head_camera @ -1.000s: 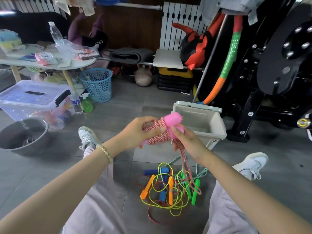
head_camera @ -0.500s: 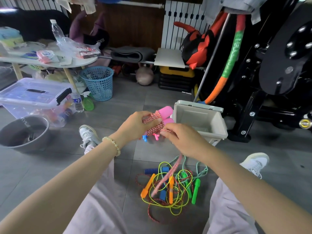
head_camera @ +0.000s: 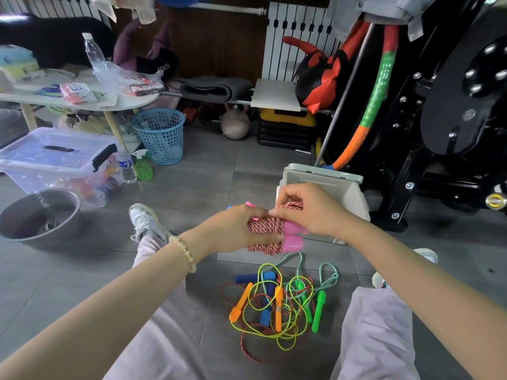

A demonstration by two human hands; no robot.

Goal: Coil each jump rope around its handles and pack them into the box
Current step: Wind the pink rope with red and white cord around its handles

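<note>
My left hand (head_camera: pixel 236 229) grips a pink-handled jump rope (head_camera: pixel 270 234), its red-and-white cord wound round the two pink handles. My right hand (head_camera: pixel 310 209) pinches the last loop of that cord at the top of the bundle. Both hands hover in front of the open grey box (head_camera: pixel 354 196) on the floor. Below them lies a tangled pile of jump ropes (head_camera: pixel 277 305): orange handles with yellow cord, green handles with pale green cord, blue handles with dark red cord.
A blue mesh bin (head_camera: pixel 160 135), a clear lidded storage tub (head_camera: pixel 55 157) and a grey metal bowl (head_camera: pixel 38 215) stand on the floor at left. A white table (head_camera: pixel 129 101) is behind them. Black gym equipment (head_camera: pixel 439 119) fills the right. My legs flank the rope pile.
The loose cord that hung down to the pile is now wound onto the handles. The bundle has turned sideways, and my right hand has moved up to its top.
</note>
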